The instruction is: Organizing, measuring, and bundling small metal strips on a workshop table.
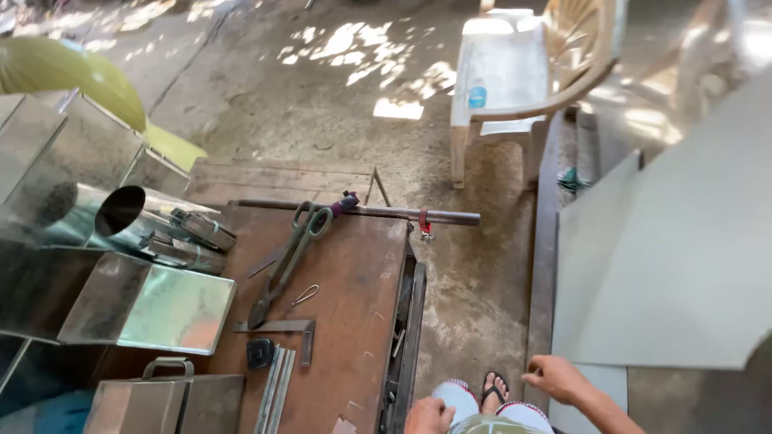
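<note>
The person sits beside a brown counter (354,273), one sandalled foot (494,391) on the concrete floor (474,281). The left hand (429,415) rests closed on the knee. The right hand (555,378) hangs with fingers (532,376) curled, just beside a large grey sheet (675,257). On the counter lie long-handled tin snips (285,261), a steel rod (402,213) and folded metal ducts (149,309). A plastic chair (523,76) stands beyond.

Cut off and hidden around the two hands

The left hand (429,415) is cropped by the bottom edge, fingers unseen; the right hand (555,378) curls, hiding its palm. The metal sheet (675,265) beyond it runs off the right edge; left of both, the metal box (161,402) is cropped below.
</note>
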